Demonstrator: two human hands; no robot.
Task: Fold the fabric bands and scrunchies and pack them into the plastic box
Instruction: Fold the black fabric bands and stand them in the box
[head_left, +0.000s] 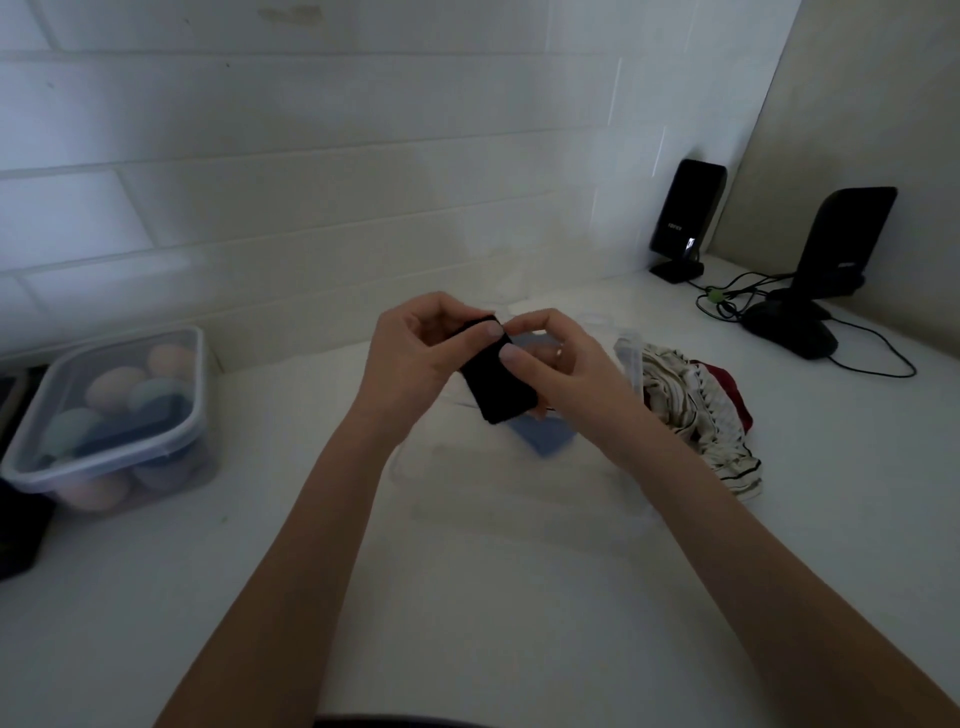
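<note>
both hands share a grip on a folded black fabric band (501, 376), held up above the tabletop (467, 597). the left hand (415, 353) curls round the band's upper left edge, thumb pressed on its top corner; the right hand (558, 364) pinches the top right edge between thumb and fingers, a ring showing on one finger. the band hangs tilted, its lower end over a blue fabric piece (543, 439) that lies beneath the hands. faint clear edges around that blue piece suggest a transparent plastic box (628, 353), though its outline is hard to make out. just right of it lies a crumpled heap of striped cream fabric (696, 415) with a dark red piece (732, 387) touching its far side. well off to the left stands a lidded clear container (111, 415) filled with rounded pastel shapes. at the far right corner two black speakers (685, 218) stand near the tiled wall, with a black mouse (792, 332) and tangled cables (727, 301) close by.
</note>
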